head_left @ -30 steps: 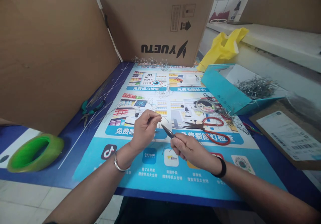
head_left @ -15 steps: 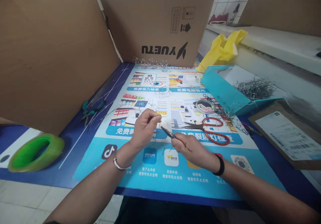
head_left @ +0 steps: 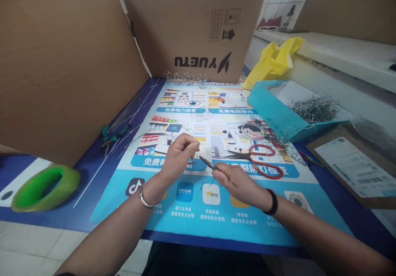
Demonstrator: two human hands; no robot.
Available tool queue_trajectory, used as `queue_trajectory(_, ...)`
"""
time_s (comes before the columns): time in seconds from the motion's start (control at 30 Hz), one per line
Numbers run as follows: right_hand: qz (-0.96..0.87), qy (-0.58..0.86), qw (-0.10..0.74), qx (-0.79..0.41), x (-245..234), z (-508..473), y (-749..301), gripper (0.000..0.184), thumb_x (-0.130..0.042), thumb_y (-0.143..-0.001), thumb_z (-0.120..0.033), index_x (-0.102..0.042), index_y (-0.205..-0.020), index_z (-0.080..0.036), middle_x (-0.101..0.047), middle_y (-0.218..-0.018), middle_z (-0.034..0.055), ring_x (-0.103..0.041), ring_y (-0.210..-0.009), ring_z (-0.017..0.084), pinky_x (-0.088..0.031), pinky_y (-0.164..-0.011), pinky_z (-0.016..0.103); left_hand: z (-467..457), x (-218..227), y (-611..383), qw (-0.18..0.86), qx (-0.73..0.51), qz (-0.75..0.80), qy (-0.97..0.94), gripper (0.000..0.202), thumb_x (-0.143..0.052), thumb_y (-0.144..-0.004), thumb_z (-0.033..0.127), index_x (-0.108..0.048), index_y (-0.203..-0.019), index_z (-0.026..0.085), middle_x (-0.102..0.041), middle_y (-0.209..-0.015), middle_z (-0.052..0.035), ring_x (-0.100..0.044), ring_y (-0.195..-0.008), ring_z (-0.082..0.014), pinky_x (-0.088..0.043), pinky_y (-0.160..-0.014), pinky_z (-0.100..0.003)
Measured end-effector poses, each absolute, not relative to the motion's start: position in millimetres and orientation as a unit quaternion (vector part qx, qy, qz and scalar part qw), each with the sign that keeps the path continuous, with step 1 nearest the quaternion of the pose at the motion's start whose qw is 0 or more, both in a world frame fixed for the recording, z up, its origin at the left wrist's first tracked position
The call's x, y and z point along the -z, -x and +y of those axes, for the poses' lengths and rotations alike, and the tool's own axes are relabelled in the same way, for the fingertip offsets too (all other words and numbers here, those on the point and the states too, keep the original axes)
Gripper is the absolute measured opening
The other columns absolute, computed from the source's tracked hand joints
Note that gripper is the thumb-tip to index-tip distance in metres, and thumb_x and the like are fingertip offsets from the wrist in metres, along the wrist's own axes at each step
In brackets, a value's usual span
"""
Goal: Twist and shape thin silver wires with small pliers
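L hand (head_left: 181, 156) slightly higher, fingers (head_left: 193, 146) pinched, R hand (head_left: 232, 178) curled tight, forearms (head_left: 119, 230) angled fwd & in

softly and unevenly lit: your poster (head_left: 209, 133) is brightest in the middle, the tall cardboard panel (head_left: 68, 61) on your left lies dim, and below your table (head_left: 77, 222) it is nearly black. your silver bracelet (head_left: 142, 200) glints. wide-angle stretch distorts your tape roll (head_left: 46, 201). by your left hand (head_left: 182, 152), fine wire (head_left: 204, 149) blurs into the background.
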State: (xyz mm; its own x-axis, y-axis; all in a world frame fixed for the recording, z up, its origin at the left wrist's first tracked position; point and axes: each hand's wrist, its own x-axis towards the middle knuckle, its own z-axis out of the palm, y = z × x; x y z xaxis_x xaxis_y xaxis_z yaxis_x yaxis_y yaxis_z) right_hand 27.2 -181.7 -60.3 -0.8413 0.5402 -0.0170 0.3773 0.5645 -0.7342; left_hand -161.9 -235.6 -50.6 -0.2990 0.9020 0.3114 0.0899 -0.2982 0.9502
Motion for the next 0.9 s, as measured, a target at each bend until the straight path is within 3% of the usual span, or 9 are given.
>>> queue_trajectory(0.2, -0.868, 0.262, 0.101, -0.409, 60.5, -181.9, -26.9, 0.036, -0.031, -0.094, -0.046, -0.041, -0.071, -0.021, -0.049, -0.062, -0.0009, -0.045, -0.056, 0.013, -0.028, -0.053, 0.026, -236.6, 50.6, 161.7, 0.314, -0.609, 0.517, -0.513, 0.02, -0.059, -0.084, 0.036, -0.065, -0.094, 0.02, -0.059, -0.075, -0.0011, -0.05, -0.059, -0.0094, -0.043, -0.054, -0.022)
queue_trajectory(0.37, -0.864, 0.254, 0.099, -0.424, 58.9, -181.5, -27.9, 0.036, -0.032, -0.094, -0.047, -0.042, -0.071, -0.021, -0.047, -0.061, -0.0017, -0.045, -0.056, 0.013, -0.03, -0.053, 0.026, -236.6, 51.7, 161.8, 0.23, -0.583, 0.547, -0.555, 0.013, -0.06, -0.084, 0.031, -0.066, -0.08, 0.02, -0.063, -0.077, -0.0023, -0.056, -0.066, -0.0121, -0.045, -0.058, -0.024)
queue_trajectory(0.63, -0.783, 0.264, 0.13, -0.548, 58.9, -181.5, -32.1, 0.039, -0.033, -0.093, -0.054, -0.045, -0.078, -0.02, -0.054, -0.073, 0.0008, -0.054, -0.064, 0.013, -0.042, -0.06, 0.027, -237.7, 51.2, 158.9, 0.117, -0.579, 0.568, -0.573, 0.011, -0.058, -0.085, 0.026, -0.065, -0.079, 0.019, -0.059, -0.068, 0.0004, -0.053, -0.063, -0.0116, -0.043, -0.061, -0.025)
queue_trajectory(0.9, -0.769, 0.268, 0.139, -0.563, 61.0, -182.7, -30.9, 0.038, -0.034, -0.093, -0.052, -0.046, -0.077, -0.02, -0.054, -0.072, 0.0002, -0.053, -0.061, 0.011, -0.042, -0.058, 0.025, -237.6, 54.2, 155.1, 0.074, -0.578, 0.567, -0.582, 0.011, -0.058, -0.085, 0.023, -0.064, -0.077, 0.019, -0.058, -0.066, 0.0013, -0.051, -0.062, -0.0106, -0.042, -0.06, -0.023)
